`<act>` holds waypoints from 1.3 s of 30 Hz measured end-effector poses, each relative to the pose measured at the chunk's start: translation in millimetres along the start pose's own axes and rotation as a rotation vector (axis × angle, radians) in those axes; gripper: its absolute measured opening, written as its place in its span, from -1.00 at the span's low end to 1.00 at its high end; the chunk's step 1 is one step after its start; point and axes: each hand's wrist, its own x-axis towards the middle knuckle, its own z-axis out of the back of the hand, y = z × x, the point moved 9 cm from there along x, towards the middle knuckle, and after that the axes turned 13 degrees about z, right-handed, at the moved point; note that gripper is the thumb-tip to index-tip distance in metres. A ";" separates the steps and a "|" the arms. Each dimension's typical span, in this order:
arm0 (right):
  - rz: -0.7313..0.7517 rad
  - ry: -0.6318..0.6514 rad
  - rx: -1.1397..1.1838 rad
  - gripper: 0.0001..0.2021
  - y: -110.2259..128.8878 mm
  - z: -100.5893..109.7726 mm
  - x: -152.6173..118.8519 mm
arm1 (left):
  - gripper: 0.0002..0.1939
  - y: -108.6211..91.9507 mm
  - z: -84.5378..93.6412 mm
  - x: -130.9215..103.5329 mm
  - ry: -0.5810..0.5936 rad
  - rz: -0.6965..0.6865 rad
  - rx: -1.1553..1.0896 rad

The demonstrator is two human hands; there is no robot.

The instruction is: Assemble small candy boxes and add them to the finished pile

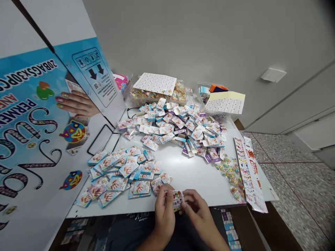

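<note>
Sticker card [178, 197]: it is at the table's [172, 162] near edge. From the left, a big printed carton [26, 136] stands beside the table's left edge, walling off that side. At the table's near left corner lies a heap of small boxes [128, 170] that look closed, seemingly kept apart from the looser pile [178, 122] toward the table's far side, where some flaps stand open, so that the two lots do not mix. Small clear bags [231, 174] lie near the table's right edge, probably for easy reach, beside printed strips [247, 170] laid flat along it. At the table's near edge, the left hand [165, 207] pinches the sticker card's left side under its thumb, perhaps to steady it; the right hand [197, 211], fingers bent and narrow, meets its right side, though I cannot tell whether it grips. The sticker card lies between both hands.
</note>
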 end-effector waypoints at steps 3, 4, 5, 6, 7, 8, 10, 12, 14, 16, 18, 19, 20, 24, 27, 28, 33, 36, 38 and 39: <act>-0.067 0.065 -0.018 -0.69 -8.7 -4.2 6.4 | -0.58 -8.6 0.4 -9.8 0.021 -0.120 0.004; -0.077 0.092 -0.007 -0.66 -10.8 -7.7 7.8 | -0.60 -11.5 -0.8 -12.9 0.033 -0.165 0.031; -0.091 0.084 0.027 -0.61 -12.9 -9.3 8.8 | -0.62 -14.2 -3.8 -15.8 0.057 -0.212 0.082; -0.106 0.037 0.075 -0.58 -15.1 -8.2 9.5 | -0.65 -16.5 -7.8 -18.1 0.081 -0.256 0.154; -0.114 -0.042 0.121 -0.57 -16.7 -4.4 9.7 | -0.67 -18.1 -11.9 -19.7 0.097 -0.294 0.235; -0.112 -0.124 0.159 -0.59 -17.3 0.1 9.3 | -0.71 -19.1 -14.7 -20.3 0.096 -0.324 0.313; -0.068 -0.205 0.247 -0.55 -14.3 3.7 8.5 | -0.83 -19.6 -13.2 -17.9 0.030 -0.338 0.396; -0.003 -0.174 0.349 -0.40 -8.9 0.4 8.4 | -0.84 -16.1 -8.8 -11.8 -0.024 -0.284 0.393; 0.006 -0.177 0.354 -0.37 -10.7 2.7 6.4 | -0.80 -5.3 -14.2 -2.9 0.055 -0.164 0.410; -0.038 -0.230 0.259 -0.48 -20.0 12.0 3.6 | -0.66 6.3 -24.9 4.9 0.197 -0.042 0.479; -0.052 -0.265 0.184 -0.57 -27.0 22.8 2.7 | -0.54 8.4 -32.7 11.0 0.316 0.009 0.561; -0.028 -0.275 0.162 -0.60 -27.3 29.5 3.3 | -0.51 3.3 -33.7 14.4 0.343 -0.009 0.607; 0.007 -0.292 0.134 -0.63 -25.8 38.3 3.9 | -0.51 -5.9 -33.2 17.9 0.355 -0.056 0.661; 0.157 -0.396 -0.039 -0.74 -7.4 89.6 0.7 | -0.70 -70.0 -6.0 43.2 0.155 -0.321 0.965; 0.231 -0.270 -0.181 -0.73 8.8 114.2 0.4 | -0.71 -108.0 13.5 80.4 0.143 -0.337 1.245; 0.260 -0.214 -0.237 -0.73 13.7 119.6 0.6 | -0.70 -118.4 18.4 96.2 0.131 -0.335 1.353; 0.420 -0.268 -0.521 -0.72 36.9 155.1 0.5 | -0.58 -141.4 10.5 173.2 0.079 -0.303 1.609; 0.437 -0.381 -0.638 -0.69 50.9 175.4 2.9 | -0.60 -130.3 -9.7 200.3 0.093 -0.287 1.682; 0.429 -0.417 -0.709 -0.68 63.0 186.6 4.1 | -0.66 -125.4 -18.2 209.0 0.087 -0.294 1.710; 0.434 -0.431 -0.747 -0.68 70.6 192.0 3.4 | -0.69 -125.1 -20.4 211.2 0.081 -0.299 1.720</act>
